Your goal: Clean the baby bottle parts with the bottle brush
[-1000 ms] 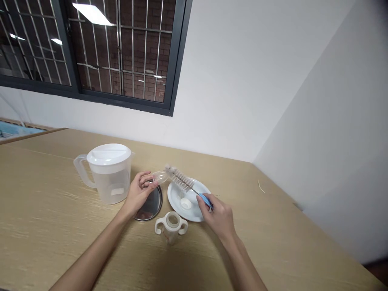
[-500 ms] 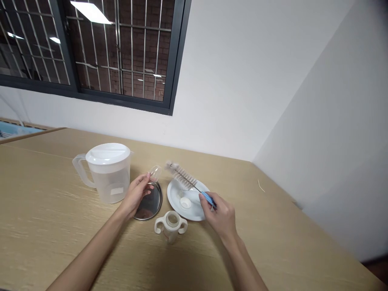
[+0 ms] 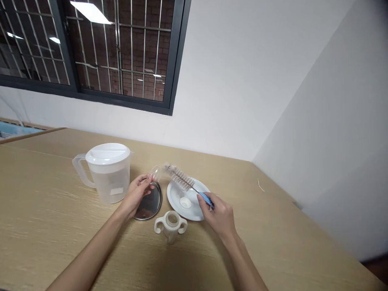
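My left hand [image 3: 138,193] pinches a small clear plastic cap [image 3: 156,173] above a round metal tray [image 3: 150,204]. In my right hand [image 3: 218,213] is a bottle brush [image 3: 181,178], gripped by its blue handle. Its white bristle tip points left, close beside the cap's open side; whether they touch I cannot tell. Under the brush lies a pale blue plate [image 3: 194,215] with a small white ring-like piece [image 3: 185,202] on it. Nearer to me, between my forearms, a baby bottle [image 3: 171,226] with two cream handles stands upright without a lid.
A translucent pitcher [image 3: 110,178] with a white lid stands left of the tray. A thin pale strip [image 3: 261,185] lies on the wooden table [image 3: 273,226] at the right. Behind the table are a white wall and a barred window [image 3: 121,52].
The bottle brush and my right hand have shifted slightly left, bringing the bristle tip closer to the clear cap. My left hand has moved very slightly to the right.
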Demonstrator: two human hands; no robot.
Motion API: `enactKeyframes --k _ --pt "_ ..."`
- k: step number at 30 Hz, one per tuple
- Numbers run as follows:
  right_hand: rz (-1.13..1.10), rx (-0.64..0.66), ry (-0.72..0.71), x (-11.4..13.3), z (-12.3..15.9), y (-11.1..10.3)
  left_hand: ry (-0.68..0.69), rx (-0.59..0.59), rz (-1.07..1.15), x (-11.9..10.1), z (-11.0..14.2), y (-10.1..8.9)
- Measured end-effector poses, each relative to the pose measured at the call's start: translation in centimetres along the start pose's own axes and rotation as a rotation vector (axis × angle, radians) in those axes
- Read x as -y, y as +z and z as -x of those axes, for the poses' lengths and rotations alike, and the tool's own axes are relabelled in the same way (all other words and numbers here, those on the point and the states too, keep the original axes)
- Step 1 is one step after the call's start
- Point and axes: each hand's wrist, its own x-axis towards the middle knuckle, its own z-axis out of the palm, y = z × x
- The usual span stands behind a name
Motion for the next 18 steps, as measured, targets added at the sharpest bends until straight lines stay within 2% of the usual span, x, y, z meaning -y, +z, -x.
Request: enactKeyframes --k 12,18 --pt "-0.013 0.034 -0.024 -0.04 0.0 -0.02 -0.007 -0.044 -0.001 0.02 -0.03 -0.15" --pt "0.001 -0.007 0.01 -0.02 -0.03 -0.12 0.015 -0.041 0.035 -0.12 0.0 -0.08"
